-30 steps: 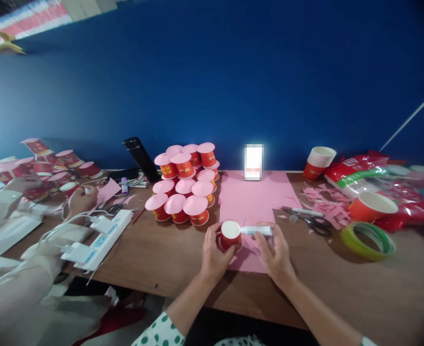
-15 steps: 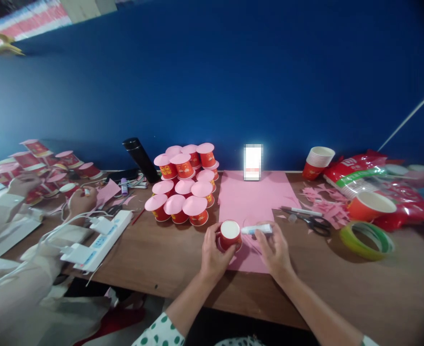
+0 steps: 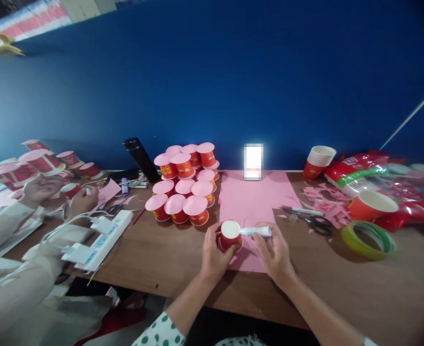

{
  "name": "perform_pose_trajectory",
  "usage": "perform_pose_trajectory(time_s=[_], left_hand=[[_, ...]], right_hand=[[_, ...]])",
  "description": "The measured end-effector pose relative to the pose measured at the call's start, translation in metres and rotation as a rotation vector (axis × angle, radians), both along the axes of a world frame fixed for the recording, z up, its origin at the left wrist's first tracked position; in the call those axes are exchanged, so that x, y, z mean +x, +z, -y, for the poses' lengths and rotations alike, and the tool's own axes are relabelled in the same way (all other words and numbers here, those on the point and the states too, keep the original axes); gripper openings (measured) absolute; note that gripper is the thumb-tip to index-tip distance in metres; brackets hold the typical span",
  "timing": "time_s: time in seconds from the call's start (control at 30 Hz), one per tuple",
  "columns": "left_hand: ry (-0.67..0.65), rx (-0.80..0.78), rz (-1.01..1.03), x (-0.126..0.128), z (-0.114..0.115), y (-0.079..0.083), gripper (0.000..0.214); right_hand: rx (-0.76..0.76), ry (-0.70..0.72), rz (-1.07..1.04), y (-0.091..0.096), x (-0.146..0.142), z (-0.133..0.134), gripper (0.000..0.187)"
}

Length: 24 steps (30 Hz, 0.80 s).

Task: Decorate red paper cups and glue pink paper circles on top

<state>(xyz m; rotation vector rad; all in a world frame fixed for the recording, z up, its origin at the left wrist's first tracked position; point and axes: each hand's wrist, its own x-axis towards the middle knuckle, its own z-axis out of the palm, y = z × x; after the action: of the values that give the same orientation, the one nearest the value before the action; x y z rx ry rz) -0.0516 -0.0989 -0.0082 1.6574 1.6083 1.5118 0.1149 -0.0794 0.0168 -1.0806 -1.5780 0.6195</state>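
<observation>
Left hand [image 3: 213,257]: fingers half-curled round upturned red paper cup [image 3: 230,231]. Right hand [image 3: 277,257]: fingers pinched on white tube [image 3: 255,232], tip at cup rim.

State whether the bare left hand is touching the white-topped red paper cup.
Touching. The head view shows the left hand gripping the red paper cup, its thumb lying across the cup's near side.

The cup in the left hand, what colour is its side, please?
The cup is mostly red on its side, seen in the head view.
</observation>
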Motion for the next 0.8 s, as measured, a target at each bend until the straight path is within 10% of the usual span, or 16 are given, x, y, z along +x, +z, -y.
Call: perform_pose_trajectory(time_s=[0.5,0.8], left_hand=[[-0.031,-0.024,0.004,-0.002,0.003,0.005,0.055],[-0.002,-0.009,-0.004,-0.001,0.002,0.002,0.056]], right_hand=[[0.337,0.145,0.181,0.015,0.002,0.01,0.018],[0.153,-0.036,0.053,0.01,-0.002,0.005,0.012]])
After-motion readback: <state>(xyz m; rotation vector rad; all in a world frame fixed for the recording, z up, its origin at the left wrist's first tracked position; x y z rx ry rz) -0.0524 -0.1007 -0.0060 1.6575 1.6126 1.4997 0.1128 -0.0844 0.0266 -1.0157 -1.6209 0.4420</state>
